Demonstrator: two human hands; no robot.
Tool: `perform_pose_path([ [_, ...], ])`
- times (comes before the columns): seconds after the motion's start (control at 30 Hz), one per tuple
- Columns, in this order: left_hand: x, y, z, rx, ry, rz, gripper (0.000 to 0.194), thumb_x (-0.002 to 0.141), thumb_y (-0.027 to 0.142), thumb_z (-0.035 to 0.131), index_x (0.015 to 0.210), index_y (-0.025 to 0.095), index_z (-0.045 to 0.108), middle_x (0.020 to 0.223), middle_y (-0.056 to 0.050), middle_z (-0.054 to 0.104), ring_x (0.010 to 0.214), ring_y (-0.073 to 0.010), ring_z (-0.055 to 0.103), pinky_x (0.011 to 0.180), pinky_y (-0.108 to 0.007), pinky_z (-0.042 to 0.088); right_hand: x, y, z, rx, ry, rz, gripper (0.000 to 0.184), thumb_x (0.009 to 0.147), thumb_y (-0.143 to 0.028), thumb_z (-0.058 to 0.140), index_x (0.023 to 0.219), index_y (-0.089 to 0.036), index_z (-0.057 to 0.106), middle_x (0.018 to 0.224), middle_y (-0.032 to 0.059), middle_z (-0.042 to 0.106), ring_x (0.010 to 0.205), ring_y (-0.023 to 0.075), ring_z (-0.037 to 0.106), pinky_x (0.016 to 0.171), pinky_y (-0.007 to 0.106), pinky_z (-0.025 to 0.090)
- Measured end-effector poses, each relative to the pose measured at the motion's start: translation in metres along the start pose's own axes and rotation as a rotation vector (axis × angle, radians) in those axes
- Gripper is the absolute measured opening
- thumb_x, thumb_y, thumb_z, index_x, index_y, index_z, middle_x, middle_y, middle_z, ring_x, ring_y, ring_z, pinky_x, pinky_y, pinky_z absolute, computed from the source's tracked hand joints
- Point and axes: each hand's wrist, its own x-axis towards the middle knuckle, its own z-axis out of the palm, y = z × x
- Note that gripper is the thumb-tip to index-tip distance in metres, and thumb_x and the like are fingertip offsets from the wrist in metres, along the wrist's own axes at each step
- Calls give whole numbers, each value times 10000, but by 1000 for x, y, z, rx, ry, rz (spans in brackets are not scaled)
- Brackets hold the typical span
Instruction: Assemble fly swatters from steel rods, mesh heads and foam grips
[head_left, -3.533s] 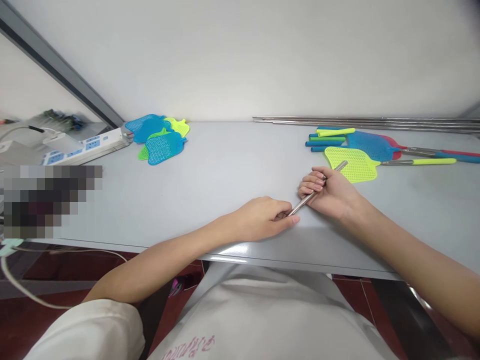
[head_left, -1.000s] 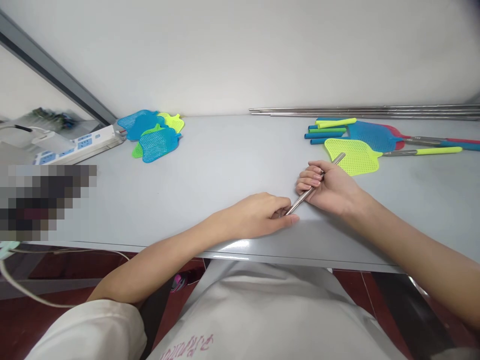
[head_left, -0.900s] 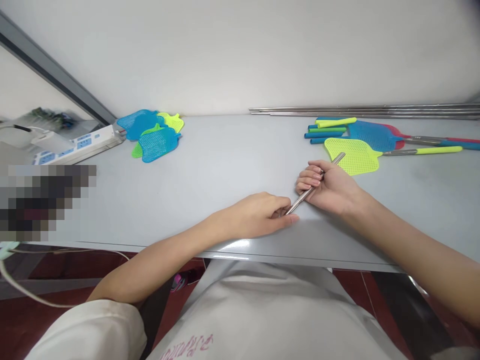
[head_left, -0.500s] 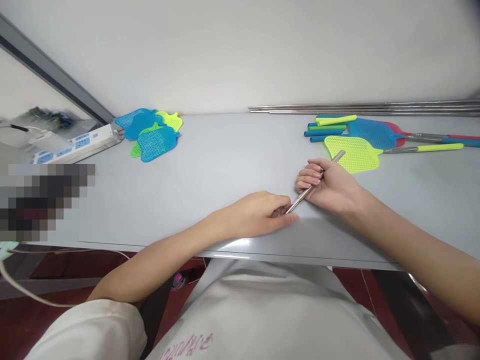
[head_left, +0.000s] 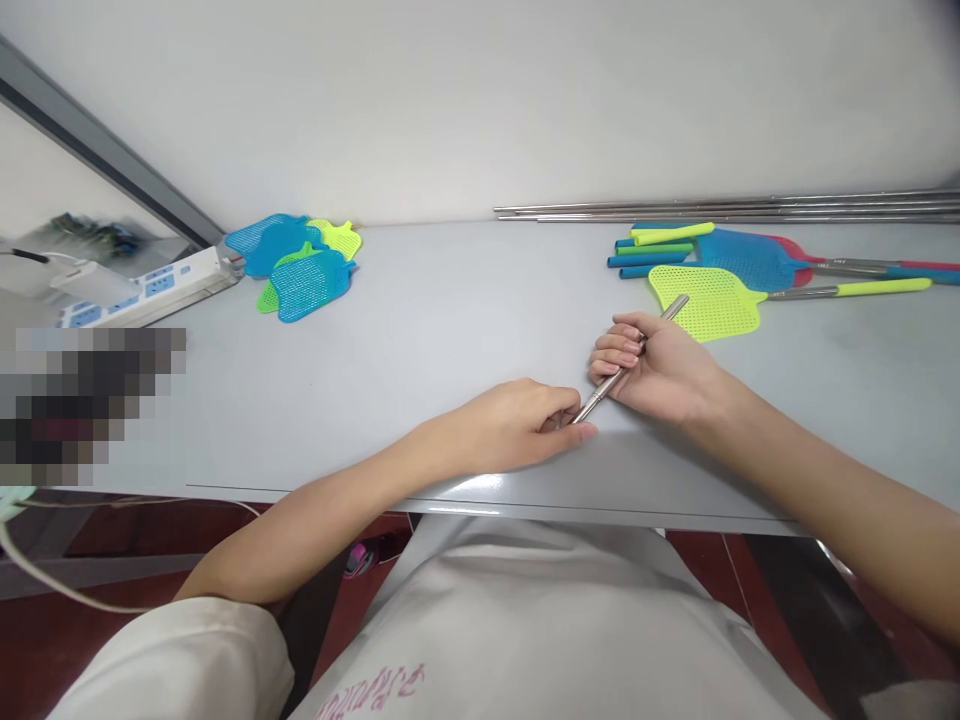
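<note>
A short metal rod (head_left: 670,308) lies slanted across the grey table (head_left: 450,330), held at both ends. My right hand (head_left: 660,365) has its fingers wrapped round the rod's upper part. My left hand (head_left: 517,425) pinches the rod's lower end between thumb and fingers, resting on the table near its front edge. Just beyond my right hand lies a yellow fly swatter (head_left: 712,298) with a metal shaft and yellow grip.
More swatters, blue and red (head_left: 750,260), and several coloured grip tubes (head_left: 652,247) lie at the back right. Long metal rods (head_left: 712,210) run along the wall. A pile of swatter heads (head_left: 300,270) and a power strip (head_left: 150,290) sit at the back left.
Both hands keep the same hold on the rod. The view has drifted slightly, so objects sit a little higher in the picture.
</note>
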Motion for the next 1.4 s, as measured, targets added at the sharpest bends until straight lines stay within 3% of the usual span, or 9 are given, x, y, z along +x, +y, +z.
perform_pose_path([
  [0.6, -1, 1, 1, 54, 5, -37, 353, 890, 394, 357, 613, 180, 309, 511, 54, 320, 463, -75, 302, 472, -241, 205, 2, -2, 0, 19, 17, -17, 286, 769, -110, 419, 609, -190, 196, 453, -73, 186, 364, 51, 197, 363, 189, 259],
  [1.2, 0, -5, 2, 168, 94, -119, 382, 925, 393, 253, 629, 180, 366, 543, 20, 419, 497, -104, 371, 501, -253, 230, 11, -17, -4, 215, 152, -283, 179, 785, -195, 367, 650, -194, 249, 455, -82, 200, 326, 41, 228, 340, 182, 264],
  [1.4, 0, -6, 2, 172, 106, -149, 438, 919, 443, 246, 590, 172, 348, 515, 20, 412, 464, -95, 341, 485, -253, 220, 14, -24, -8, 256, 146, -276, 191, 793, -194, 346, 632, -189, 243, 443, -84, 183, 317, 35, 208, 336, 178, 238],
])
